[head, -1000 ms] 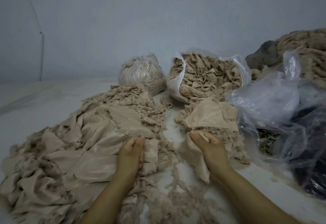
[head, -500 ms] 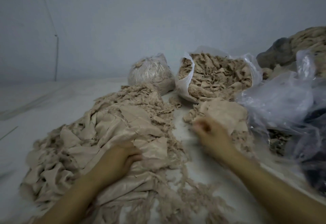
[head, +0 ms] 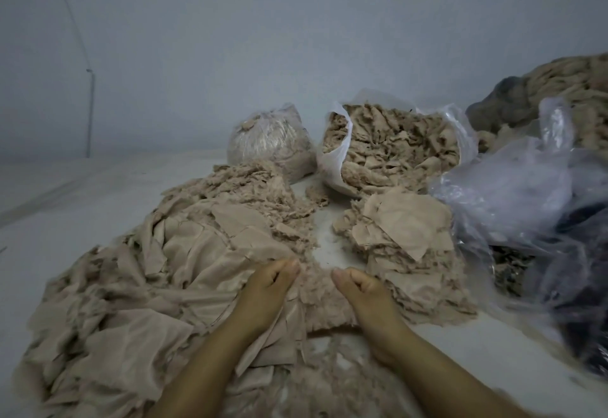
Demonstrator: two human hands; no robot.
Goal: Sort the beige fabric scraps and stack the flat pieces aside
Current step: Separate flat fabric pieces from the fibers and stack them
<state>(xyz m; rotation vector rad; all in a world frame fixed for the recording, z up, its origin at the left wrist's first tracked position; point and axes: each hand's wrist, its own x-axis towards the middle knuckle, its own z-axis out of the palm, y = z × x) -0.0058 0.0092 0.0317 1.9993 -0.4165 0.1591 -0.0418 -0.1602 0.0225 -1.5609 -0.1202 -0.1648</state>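
Note:
A wide heap of beige fabric scraps (head: 138, 292) covers the left and near part of the white surface. To its right lies a smaller stack of flat beige pieces (head: 408, 230). Between them sits a frayed beige scrap (head: 316, 299). My left hand (head: 266, 289) grips its left edge with curled fingers. My right hand (head: 362, 289) grips its right edge in the same way. The two hands are about a hand's width apart.
An open white plastic bag (head: 335, 154) full of crumpled scraps and a closed clear bag (head: 266, 141) stand at the back. Crumpled clear plastic bags (head: 526, 194) crowd the right side, with a rough beige and grey mound (head: 566, 85) behind. A grey wall closes the back.
My right hand left the flat stack and came back toward me and left. My left hand moved right along the heap's edge. Both now grip the frayed scrap between the piles.

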